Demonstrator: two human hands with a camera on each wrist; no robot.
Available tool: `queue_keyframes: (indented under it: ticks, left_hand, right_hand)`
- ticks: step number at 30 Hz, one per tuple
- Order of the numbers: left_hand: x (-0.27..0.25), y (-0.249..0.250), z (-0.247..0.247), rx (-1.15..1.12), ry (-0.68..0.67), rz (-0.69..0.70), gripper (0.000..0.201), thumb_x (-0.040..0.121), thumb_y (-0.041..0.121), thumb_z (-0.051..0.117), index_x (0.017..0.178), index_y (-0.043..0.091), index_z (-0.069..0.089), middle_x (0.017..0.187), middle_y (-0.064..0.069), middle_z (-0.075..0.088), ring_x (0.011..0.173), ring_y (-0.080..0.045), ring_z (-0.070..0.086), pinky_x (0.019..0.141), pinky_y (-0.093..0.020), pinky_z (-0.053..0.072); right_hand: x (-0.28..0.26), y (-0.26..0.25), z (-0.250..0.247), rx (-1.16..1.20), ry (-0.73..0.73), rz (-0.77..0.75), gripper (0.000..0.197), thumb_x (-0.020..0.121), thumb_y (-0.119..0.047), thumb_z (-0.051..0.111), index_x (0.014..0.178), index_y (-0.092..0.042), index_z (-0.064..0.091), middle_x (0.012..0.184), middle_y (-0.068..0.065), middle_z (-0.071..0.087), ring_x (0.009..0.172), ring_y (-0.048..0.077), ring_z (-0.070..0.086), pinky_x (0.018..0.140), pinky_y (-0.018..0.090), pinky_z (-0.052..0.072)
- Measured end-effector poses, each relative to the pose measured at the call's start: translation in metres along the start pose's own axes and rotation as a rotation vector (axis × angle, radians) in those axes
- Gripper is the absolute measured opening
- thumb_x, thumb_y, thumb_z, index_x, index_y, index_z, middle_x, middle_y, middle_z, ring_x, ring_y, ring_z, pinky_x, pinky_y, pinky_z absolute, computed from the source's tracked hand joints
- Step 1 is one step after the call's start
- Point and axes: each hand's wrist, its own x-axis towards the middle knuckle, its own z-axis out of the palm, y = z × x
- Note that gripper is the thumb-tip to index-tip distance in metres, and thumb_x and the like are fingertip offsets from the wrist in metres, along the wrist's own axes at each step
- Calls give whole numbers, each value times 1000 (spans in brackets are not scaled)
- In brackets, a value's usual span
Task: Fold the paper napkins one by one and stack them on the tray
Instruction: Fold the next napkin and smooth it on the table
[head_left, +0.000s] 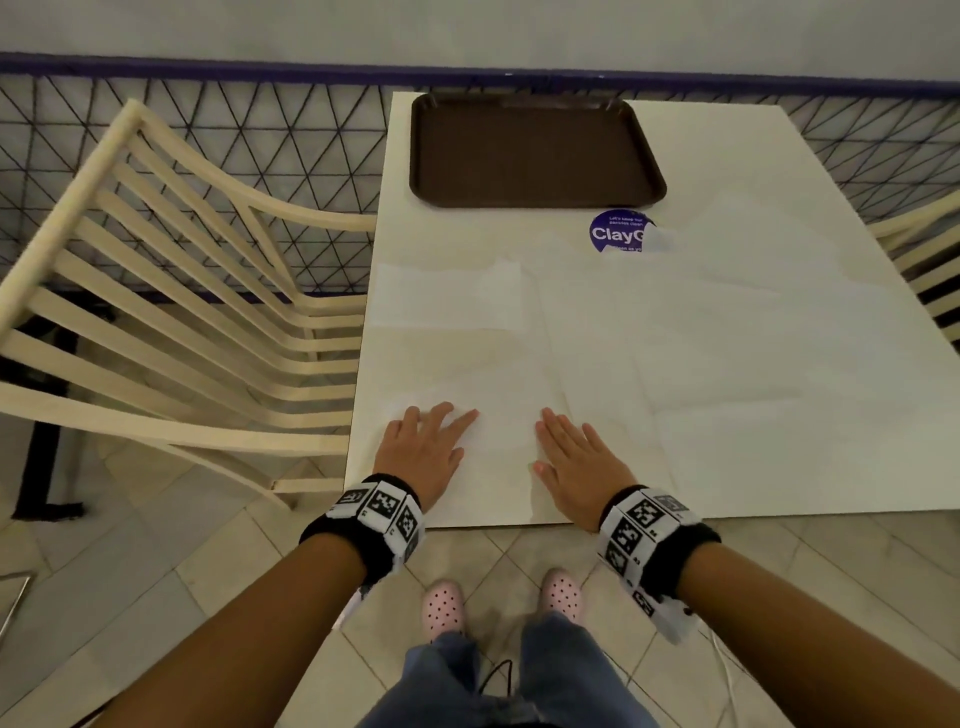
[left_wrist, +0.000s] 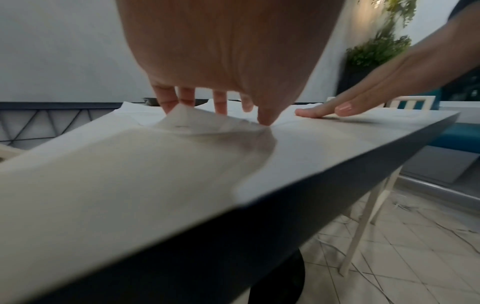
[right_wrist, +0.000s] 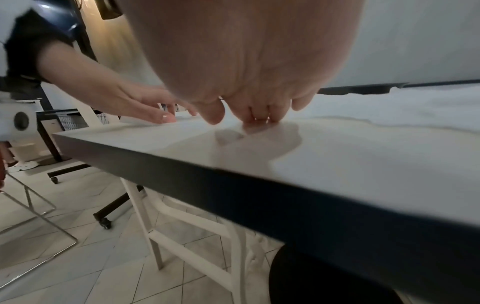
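An empty brown tray (head_left: 535, 150) sits at the far side of the white table (head_left: 779, 467). Several white paper napkins lie spread over the table. One napkin (head_left: 506, 395) lies near the front edge under both hands. My left hand (head_left: 426, 441) rests flat on its left part with fingers spread. In the left wrist view the fingertips (left_wrist: 221, 109) and thumb press down on a slightly raised corner of the napkin (left_wrist: 205, 123). My right hand (head_left: 576, 452) lies flat on the napkin's right part, and its fingers (right_wrist: 257, 119) touch the paper.
More napkins lie at the left (head_left: 447, 296) and across the right half (head_left: 779, 322). A round blue sticker (head_left: 615, 233) shows in front of the tray. Cream slatted chairs stand to the left (head_left: 171, 291) and right (head_left: 930, 270) of the table. A wire fence runs behind.
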Motion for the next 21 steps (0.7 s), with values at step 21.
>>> queue_keyframes:
  ticks: [21]
  left_hand:
    - [-68,11,16,-97,105,-228,47,83,30,33,87,7,74,85,-3,69,66,-21,63,49,-25,55]
  right_hand:
    - [16,-19,-19,-454,23,-267,54,103,-33,11,150,-7,7,159,11,-6,148,24,-5,120,41,-3]
